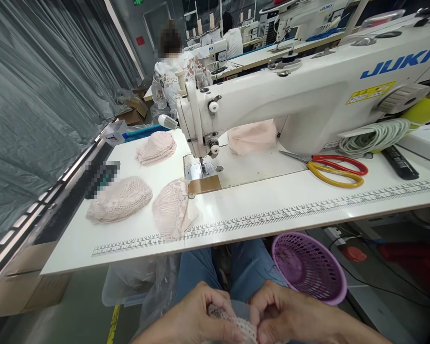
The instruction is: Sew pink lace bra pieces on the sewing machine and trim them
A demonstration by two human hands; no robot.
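Low in front of my lap, my left hand (208, 315) and my right hand (279, 310) pinch a piece of pale lace fabric (245, 327) between them. Its netted edge shows between the fingers; the lower part is cut off by the frame. On the sewing table (129, 248) above lie a pink lace cup (171, 208) near the needle plate, a pile of lace cups (120, 200) to its left, and a stack of pink pieces (156, 147) farther back. The white sewing machine (251, 95) stands over the table, its needle area free of fabric.
Scissors (338, 169) with red and yellow handles lie right of the machine's bed, beside a coiled white cord (374, 136). A ruler strip (265, 217) runs along the front edge. Below hangs or stands a purple basket (308, 267). Another person (179, 71) sits beyond.
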